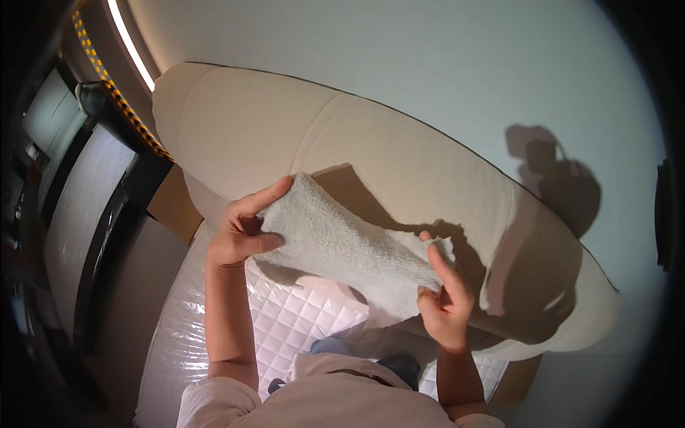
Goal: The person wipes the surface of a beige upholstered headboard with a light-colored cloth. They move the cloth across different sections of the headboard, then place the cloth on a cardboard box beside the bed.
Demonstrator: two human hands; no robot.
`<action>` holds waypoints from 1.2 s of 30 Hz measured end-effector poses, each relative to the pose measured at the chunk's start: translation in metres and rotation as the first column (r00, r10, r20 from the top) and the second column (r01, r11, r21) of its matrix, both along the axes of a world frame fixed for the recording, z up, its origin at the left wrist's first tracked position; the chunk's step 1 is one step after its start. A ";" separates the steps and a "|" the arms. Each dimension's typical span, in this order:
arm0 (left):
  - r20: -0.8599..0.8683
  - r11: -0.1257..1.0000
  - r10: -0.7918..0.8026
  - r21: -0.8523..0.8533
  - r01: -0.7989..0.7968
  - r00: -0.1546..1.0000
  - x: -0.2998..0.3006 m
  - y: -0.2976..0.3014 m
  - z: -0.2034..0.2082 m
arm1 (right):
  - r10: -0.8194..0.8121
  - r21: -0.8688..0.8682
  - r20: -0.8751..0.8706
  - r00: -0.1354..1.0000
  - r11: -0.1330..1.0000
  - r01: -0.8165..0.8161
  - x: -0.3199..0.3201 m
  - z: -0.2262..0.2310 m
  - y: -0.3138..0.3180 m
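Observation:
A light grey fluffy cloth [342, 239] is stretched between my two hands, in front of a beige padded headboard [264, 114]. My left hand [241, 230] pinches the cloth's left end between thumb and fingers. At the right end my right hand [448, 296] grips it, thumb and index finger showing along its edge. The cloth hangs with a slight sag and looks creased near the right hand. Its shadow falls on the headboard behind. Whether the cloth touches the headboard, I cannot tell.
Below the cloth lies a white quilted mattress [285, 307], with shiny clear plastic [178, 335] at its left. A pale wall [428, 64] rises behind the headboard. Farther left stand plastic-wrapped pale panels [89, 207] and a yellow-and-black checked strip [100, 68].

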State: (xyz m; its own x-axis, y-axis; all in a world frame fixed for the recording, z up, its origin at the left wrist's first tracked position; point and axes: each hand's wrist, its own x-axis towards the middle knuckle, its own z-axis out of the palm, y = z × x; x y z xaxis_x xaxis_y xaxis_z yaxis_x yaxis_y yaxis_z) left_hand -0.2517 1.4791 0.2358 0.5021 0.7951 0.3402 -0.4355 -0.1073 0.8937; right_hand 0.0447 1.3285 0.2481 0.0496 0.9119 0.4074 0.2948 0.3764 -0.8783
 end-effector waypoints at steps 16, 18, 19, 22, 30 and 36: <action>-0.163 0.932 -0.337 0.080 0.353 0.927 0.087 -0.029 -0.036 | -0.266 -0.008 -0.228 0.937 0.963 0.271 0.073 -0.044 -0.095; -0.072 0.928 -0.344 0.121 0.351 0.936 0.102 -0.027 -0.016 | -0.291 0.114 -0.216 0.932 0.941 0.320 0.086 -0.029 -0.082; -0.063 0.925 -0.360 0.109 0.365 0.931 0.113 -0.028 -0.011 | -0.316 0.177 -0.186 0.930 0.921 0.348 0.090 -0.025 -0.079; -0.107 0.933 -0.343 0.077 0.352 0.933 0.134 -0.030 -0.013 | -0.354 0.069 -0.270 0.895 0.921 0.384 0.099 -0.036 -0.085; -0.203 0.947 -0.320 -0.036 0.320 0.925 0.087 -0.045 -0.052 | -0.219 -0.181 -0.150 0.964 0.965 0.191 0.073 -0.066 -0.105; -0.030 0.990 -0.073 0.121 0.076 0.997 0.091 0.015 0.012 | -0.198 0.080 -0.075 0.977 0.976 0.204 0.063 0.003 -0.016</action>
